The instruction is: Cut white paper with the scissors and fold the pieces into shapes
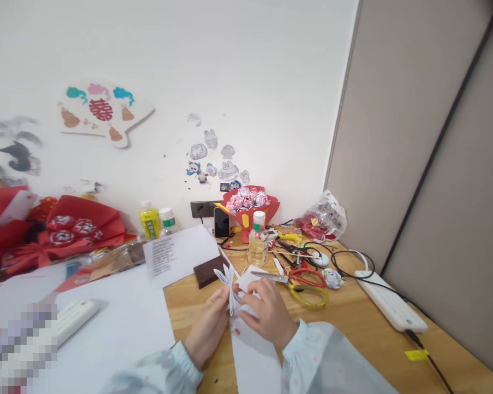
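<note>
Between my two hands is a piece of pleated white paper (230, 290), bunched at its middle with its folds fanned out. My left hand (211, 320) pinches it from the left between thumb and fingers. From the right, the bent fingers of my right hand (268, 311) close on its edge; the fingertips are partly hidden. Under the hands lie white paper sheets (252, 350). Just beyond my right hand rest scissors (308, 284) with red and yellow handles. A dark brown box (207, 271) sits behind the pleated paper.
A clear bottle (258, 241) stands ahead, before a red-wrapped paper bouquet (248, 205). Black cables and tools crowd the right, beside a white power strip (390, 301). A printed sheet (181, 256), yellow bottle (150, 220) and red bouquets (82, 224) are to the left.
</note>
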Demonstrator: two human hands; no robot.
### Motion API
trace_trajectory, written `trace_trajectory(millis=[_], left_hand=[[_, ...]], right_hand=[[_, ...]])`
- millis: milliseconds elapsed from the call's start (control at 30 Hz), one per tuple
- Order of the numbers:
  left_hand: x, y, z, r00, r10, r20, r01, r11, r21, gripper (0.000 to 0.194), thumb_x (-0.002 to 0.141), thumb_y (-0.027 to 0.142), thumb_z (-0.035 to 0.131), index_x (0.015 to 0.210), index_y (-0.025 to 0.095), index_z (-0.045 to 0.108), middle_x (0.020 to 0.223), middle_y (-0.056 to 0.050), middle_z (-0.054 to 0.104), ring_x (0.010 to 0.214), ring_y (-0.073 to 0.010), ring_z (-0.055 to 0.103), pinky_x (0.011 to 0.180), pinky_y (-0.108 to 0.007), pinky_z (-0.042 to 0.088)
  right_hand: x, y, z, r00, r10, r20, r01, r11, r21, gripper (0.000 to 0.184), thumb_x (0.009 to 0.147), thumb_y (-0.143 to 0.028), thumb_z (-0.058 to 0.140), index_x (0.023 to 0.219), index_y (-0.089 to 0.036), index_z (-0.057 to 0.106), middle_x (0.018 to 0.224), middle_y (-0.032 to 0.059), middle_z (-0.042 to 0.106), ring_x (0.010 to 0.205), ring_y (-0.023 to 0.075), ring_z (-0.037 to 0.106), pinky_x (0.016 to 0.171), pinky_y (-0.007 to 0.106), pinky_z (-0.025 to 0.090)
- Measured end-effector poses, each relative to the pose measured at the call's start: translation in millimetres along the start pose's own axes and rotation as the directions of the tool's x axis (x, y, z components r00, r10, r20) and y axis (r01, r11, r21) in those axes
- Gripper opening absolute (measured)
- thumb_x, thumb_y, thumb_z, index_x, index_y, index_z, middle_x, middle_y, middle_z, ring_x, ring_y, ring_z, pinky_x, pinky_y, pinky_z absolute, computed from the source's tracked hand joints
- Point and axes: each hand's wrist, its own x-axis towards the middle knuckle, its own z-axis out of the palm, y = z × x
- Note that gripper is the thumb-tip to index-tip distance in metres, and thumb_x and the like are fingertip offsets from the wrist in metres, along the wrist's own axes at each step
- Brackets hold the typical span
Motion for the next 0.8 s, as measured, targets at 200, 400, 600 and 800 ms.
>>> trace_trajectory(millis=[200,400,600,800], left_hand=[[-2,-4,2.2,0.999,-0.021,-0.03,0.022,1.0,0.022,0.024,0.075,0.036,0.063,0.086,0.015,0.064,0.079,-0.004,0.063,0.075,-0.015,0.057,0.064,-0.023,0.042],[-4,-4,4.2,0.997,0.002,-0.083,0.007,0.994,0.112,0.023,0.074,0.037,0.064,0.082,0.015,0.066,0.084,-0.005,0.065,0.082,-0.0177,0.058,0.072,-0.027,0.043],[0,-7,-0.4,0.998,0.035,-0.056,-0.029,0.995,0.1,0.027,0.076,0.038,0.061,0.091,0.016,0.066,0.089,-0.006,0.067,0.083,-0.0192,0.059,0.074,-0.029,0.044],[-3,-5,3.6,0.997,0.034,-0.063,-0.028,0.996,0.091,0.024,0.075,0.033,0.062,0.091,0.016,0.066,0.089,-0.006,0.067,0.087,-0.0203,0.058,0.078,-0.03,0.043]], right_hand=[[-2,-14,13,0.992,-0.112,0.055,0.117,0.988,-0.098,0.005,0.082,-0.022,0.051,0.08,-0.019,0.055,0.085,0.0054,0.055,0.078,0.0191,0.044,0.069,0.032,0.038],[-4,-13,10,0.994,-0.008,0.105,0.009,1.0,-0.008,0.011,0.078,-0.028,0.058,0.085,-0.02,0.055,0.089,0.0051,0.053,0.082,0.02,0.045,0.071,0.034,0.039],[-1,-10,5,0.988,0.055,0.141,-0.057,0.998,0.012,0.034,0.069,-0.032,0.069,0.097,-0.02,0.053,0.097,0.0065,0.052,0.088,0.0222,0.044,0.077,0.036,0.039],[1,-15,4,0.987,0.108,0.118,-0.117,0.99,0.075,0.033,0.068,-0.032,0.068,0.094,-0.019,0.052,0.096,0.0063,0.052,0.089,0.0224,0.045,0.077,0.037,0.039]])
